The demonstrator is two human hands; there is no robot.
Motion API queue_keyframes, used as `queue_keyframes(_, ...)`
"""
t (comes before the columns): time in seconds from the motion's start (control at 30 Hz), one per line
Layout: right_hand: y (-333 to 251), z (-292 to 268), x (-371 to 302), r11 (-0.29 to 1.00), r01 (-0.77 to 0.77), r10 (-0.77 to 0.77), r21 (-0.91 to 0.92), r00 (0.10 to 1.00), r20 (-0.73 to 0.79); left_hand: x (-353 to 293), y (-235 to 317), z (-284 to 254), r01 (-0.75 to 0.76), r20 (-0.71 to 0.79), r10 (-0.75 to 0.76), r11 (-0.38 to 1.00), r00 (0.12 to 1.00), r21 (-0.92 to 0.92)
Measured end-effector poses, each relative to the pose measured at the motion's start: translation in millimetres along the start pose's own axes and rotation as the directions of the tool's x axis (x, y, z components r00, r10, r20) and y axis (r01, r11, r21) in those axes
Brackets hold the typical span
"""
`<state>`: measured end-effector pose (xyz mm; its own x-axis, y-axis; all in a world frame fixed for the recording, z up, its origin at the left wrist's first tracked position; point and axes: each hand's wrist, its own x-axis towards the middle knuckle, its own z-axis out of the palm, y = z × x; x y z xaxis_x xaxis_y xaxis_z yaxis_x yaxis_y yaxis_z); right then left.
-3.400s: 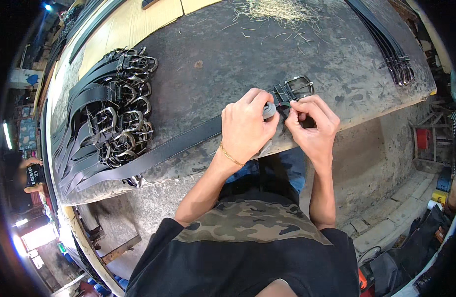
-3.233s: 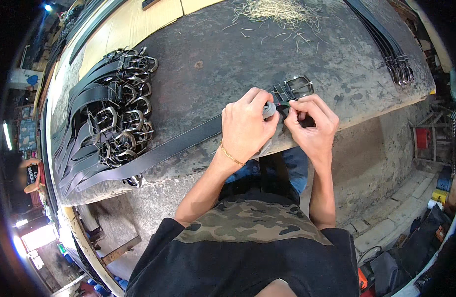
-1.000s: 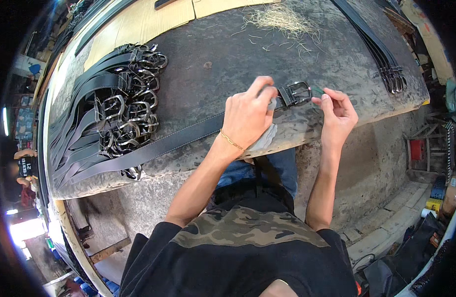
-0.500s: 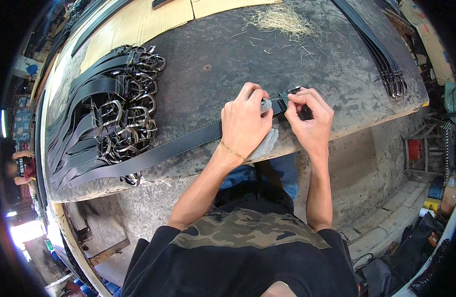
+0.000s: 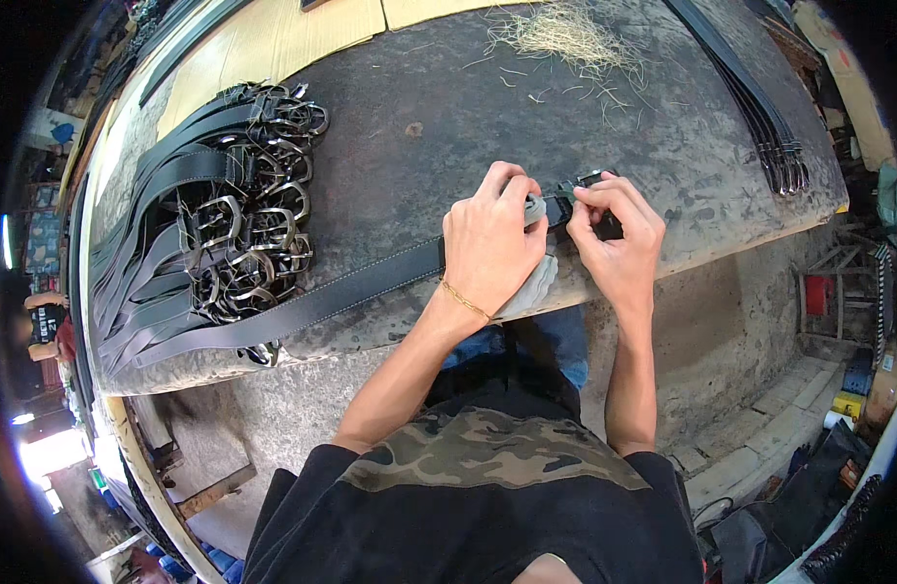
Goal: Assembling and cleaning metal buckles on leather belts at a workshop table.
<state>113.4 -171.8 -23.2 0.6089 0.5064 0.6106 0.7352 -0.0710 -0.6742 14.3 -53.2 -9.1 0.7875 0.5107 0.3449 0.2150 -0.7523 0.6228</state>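
A black leather belt [image 5: 371,282] with pale edge stitching runs from the left pile across the table's near edge to my hands. My left hand [image 5: 492,238] is closed round a grey cloth [image 5: 538,282], its knuckles up, pressing over the belt beside its buckle end. Close by on the right, my right hand [image 5: 616,224] pinches the belt's dark metal buckle [image 5: 592,179] between thumb and fingers. My fingers hide part of the buckle. On the left lies a pile of black belts [image 5: 176,209], their silvery buckles [image 5: 269,209] bunched toward the middle.
Another row of black belts [image 5: 750,107] with buckles lies at the far right of the dark, worn table [image 5: 419,127]. Pale thread scraps [image 5: 575,44] are heaped at the back. Cardboard sheets [image 5: 273,49] cover the far left. A person [image 5: 45,326] is at the left rim.
Both hands and the buckle end have shifted very slightly to the right in the picture, along with the table. The grips look the same.
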Motion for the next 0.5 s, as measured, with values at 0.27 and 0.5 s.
queue_keyframes(0.27,-2.2,-1.0,-0.5,0.996,-0.06,0.062,0.063,0.998,-0.031,-0.2,2.0,-1.1,0.007,-0.014,-0.007,1.0,1.0,-0.01)
queue_keyframes(0.5,-2.6,-0.3,-0.4,0.998,-0.031,0.032,0.055,0.999,-0.013,-0.2,1.9,-0.4,-0.004,-0.016,0.004,1.0,1.0,-0.005)
